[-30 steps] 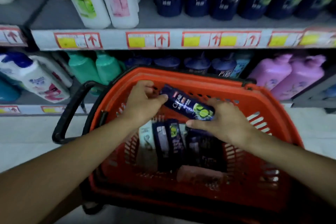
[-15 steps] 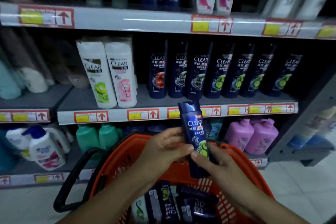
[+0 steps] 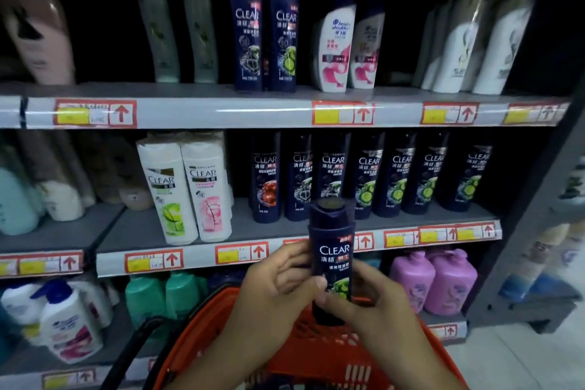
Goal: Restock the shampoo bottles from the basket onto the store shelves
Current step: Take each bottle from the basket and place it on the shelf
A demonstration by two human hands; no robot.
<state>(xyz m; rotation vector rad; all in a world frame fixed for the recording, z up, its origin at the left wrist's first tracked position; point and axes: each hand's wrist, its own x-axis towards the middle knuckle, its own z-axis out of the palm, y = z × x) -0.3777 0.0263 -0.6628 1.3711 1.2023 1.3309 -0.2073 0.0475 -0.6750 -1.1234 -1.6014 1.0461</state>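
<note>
Here the dark Clear shampoo bottle [image 3: 332, 258] stands upright above the orange basket [image 3: 304, 355], below the middle shelf [image 3: 259, 231]; the left hand [image 3: 278, 291] and right hand [image 3: 364, 310] each curl round its lower half; it looks rigid, glossy, probably slippery and moderately heavy, so mid-body flanks suit the grip best.

dark blue CLEAR shampoo bottle [image 3: 332, 258] | upright, cap up | above orange basket [image 3: 316, 355] | before shelves [image 3: 285, 112]
</note>
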